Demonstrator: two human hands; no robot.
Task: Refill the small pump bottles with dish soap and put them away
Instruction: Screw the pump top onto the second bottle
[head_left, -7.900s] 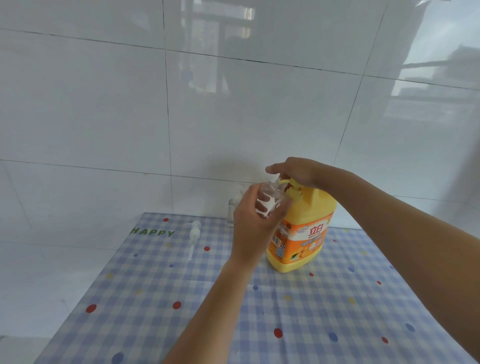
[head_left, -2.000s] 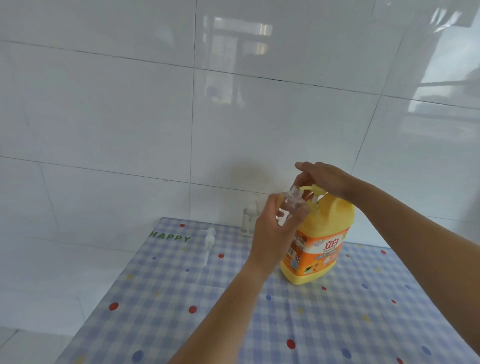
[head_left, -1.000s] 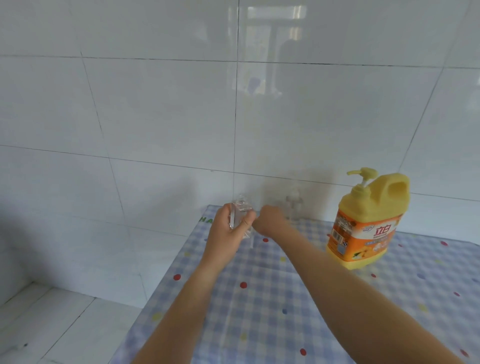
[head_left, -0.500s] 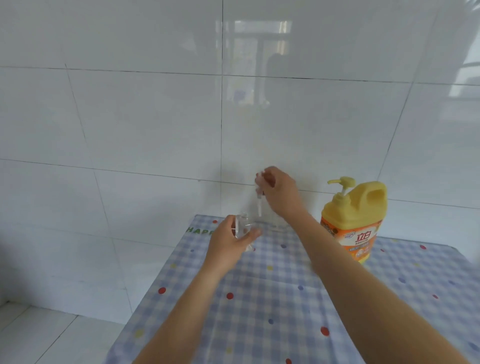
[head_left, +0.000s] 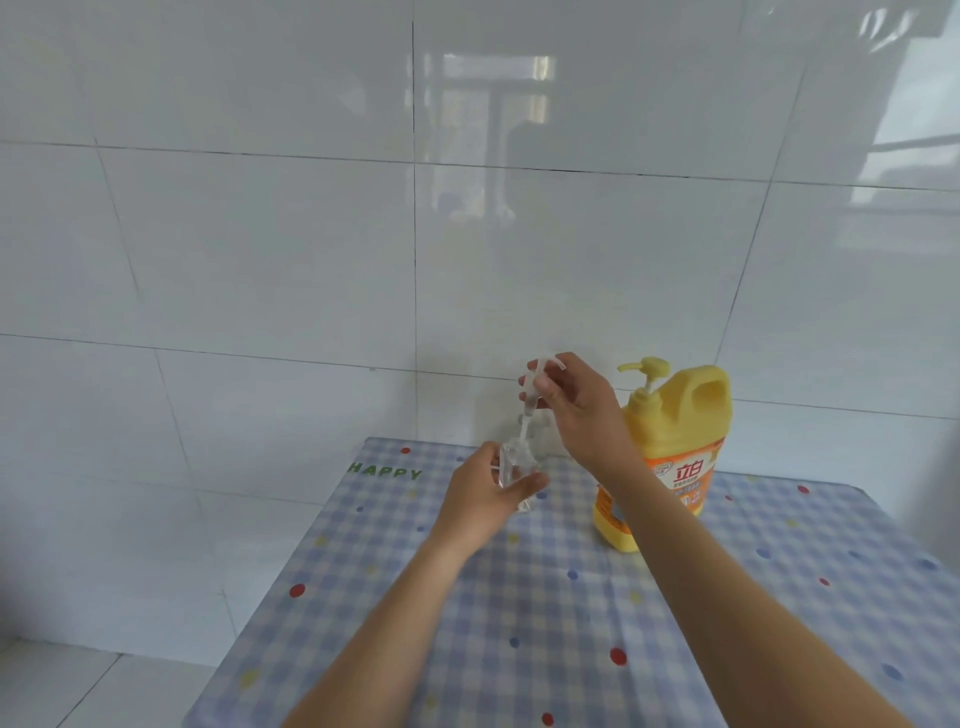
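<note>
I log: my left hand (head_left: 485, 499) grips small clear bottle (head_left: 514, 467), toward the checked tablecloth (head_left: 571, 623) 12 o'clock edge. At its 1 o'clock, my right hand (head_left: 576, 410) pinches pump head (head_left: 535, 389), tube tip at bottle mouth. At 3 o'clock, soap jug (head_left: 670, 447), upright.

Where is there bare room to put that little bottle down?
Free: tablecloth by the HAPPY lettering, the near stretch between the forearms, and right of the yellow jug. Crowded: by the wall, where left hand, small bottle, right hand and pump meet.
</note>
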